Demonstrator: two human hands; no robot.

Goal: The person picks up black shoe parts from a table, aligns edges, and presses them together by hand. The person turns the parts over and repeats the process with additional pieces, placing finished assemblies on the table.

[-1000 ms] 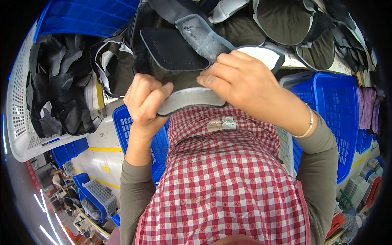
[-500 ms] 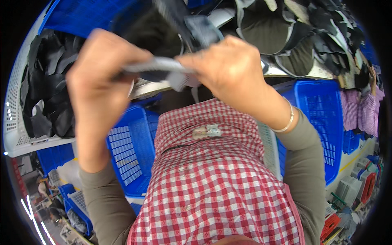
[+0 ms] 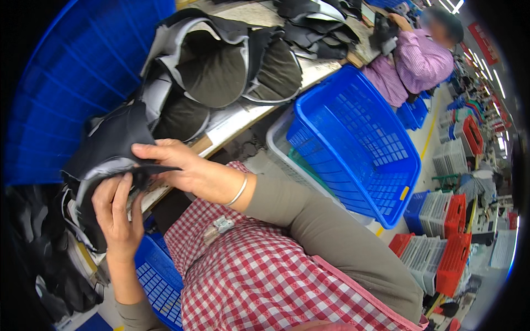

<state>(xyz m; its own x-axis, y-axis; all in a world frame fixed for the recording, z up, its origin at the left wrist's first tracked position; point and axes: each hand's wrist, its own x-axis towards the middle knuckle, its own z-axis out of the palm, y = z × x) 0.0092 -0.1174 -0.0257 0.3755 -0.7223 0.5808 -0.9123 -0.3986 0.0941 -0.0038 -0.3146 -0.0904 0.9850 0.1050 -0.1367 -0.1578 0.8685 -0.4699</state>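
A black leather-like shoe upper (image 3: 113,138) with a pale grey inner side is spread in front of me at the left, by the table edge. My right hand (image 3: 179,167) is closed on its near edge, thumb on top and fingers tucked beneath. Just below, my left hand (image 3: 117,212) has its fingers bent up against the folded rim, also gripping it; the fingertips are partly hidden in the fold. Farther back on the table lie more uppers (image 3: 212,66) with dark olive lining and whitish edges.
A large blue basket (image 3: 83,83) rises at the far left; black pieces (image 3: 41,254) lie below it. Another blue basket (image 3: 353,143) stands on a white one to the right. A co-worker (image 3: 422,60) in a pink striped top sits farther along the table. Red crates (image 3: 455,265) stand at right.
My view has swung to the right. Both hands, earlier raised apart and blurred with a grey-white strip between them, are now lower at the left, close together on the shoe upper.
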